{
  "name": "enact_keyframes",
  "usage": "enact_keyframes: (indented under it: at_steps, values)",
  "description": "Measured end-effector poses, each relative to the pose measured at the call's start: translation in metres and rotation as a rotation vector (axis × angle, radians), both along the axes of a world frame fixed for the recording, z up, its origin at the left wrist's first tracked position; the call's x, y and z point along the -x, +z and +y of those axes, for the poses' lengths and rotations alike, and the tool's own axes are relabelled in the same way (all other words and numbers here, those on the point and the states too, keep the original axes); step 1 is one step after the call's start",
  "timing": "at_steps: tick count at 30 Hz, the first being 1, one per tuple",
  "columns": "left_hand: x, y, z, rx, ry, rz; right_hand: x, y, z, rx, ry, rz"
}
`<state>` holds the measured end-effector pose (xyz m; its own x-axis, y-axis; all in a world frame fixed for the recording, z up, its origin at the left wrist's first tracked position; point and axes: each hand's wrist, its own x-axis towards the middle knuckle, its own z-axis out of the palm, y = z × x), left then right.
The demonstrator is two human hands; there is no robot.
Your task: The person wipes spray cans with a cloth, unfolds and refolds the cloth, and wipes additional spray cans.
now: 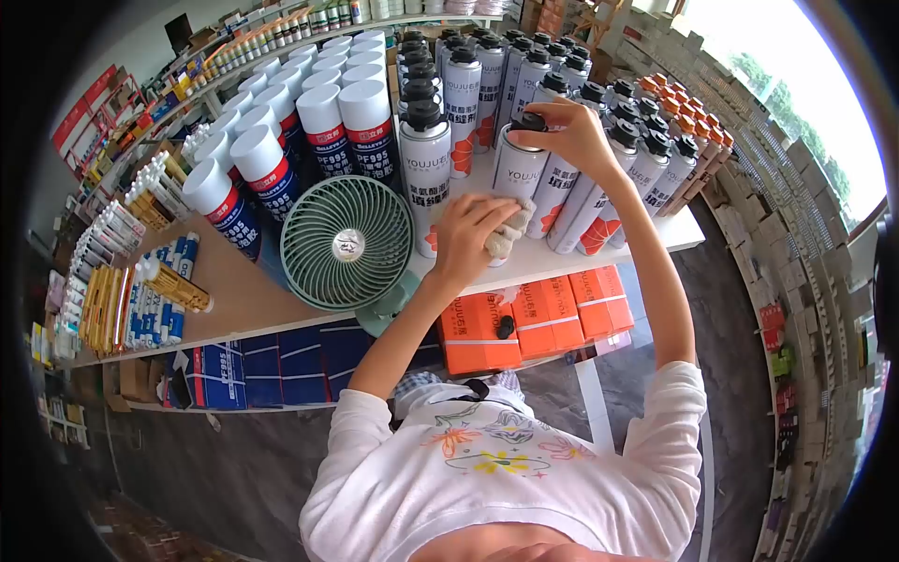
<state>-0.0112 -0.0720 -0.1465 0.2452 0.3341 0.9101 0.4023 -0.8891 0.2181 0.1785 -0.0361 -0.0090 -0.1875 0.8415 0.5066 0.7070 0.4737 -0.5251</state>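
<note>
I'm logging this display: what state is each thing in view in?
Left hand: holding cloth against handled can
Right hand: pinching black cap
Cloth: bunched
Handled can: upright
Black-capped cans: standing, capped
White-capped cans: standing, capped
Fan: grille tilted up; running or not, unclear
Orange boxes: strapped
Blue boxes: strapped

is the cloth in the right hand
No, the left hand holds the cloth against a can, while the right hand grips that can's black cap.
</note>
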Motion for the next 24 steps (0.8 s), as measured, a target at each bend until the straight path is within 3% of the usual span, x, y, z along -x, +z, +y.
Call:
enact_keyframes:
  at_steps: [3,5,11,13,20,24]
  values:
    - [-0.004,0.043,0.006,-0.107,0.020,-0.092,0.008,-0.001,-0.005,-0.062,-0.079,-0.009]
    - [-0.009,0.058,0.005,-0.238,0.125,0.075,0.012,0.001,-0.012,-0.068,-0.183,-0.027]
    - [-0.016,-0.017,-0.002,-0.142,0.097,0.151,0.015,0.001,-0.016,-0.093,-0.218,-0.006]
    - [-0.012,-0.020,-0.008,-0.103,0.060,0.203,0.016,0.002,-0.016,-0.044,-0.264,-0.065]
    - [-0.008,0.070,0.007,-0.209,0.073,0.009,0.016,-0.005,-0.016,-0.158,-0.302,-0.030]
    - [-0.011,0.035,0.012,-0.182,0.010,0.062,0.009,-0.005,-0.018,-0.165,-0.324,-0.041]
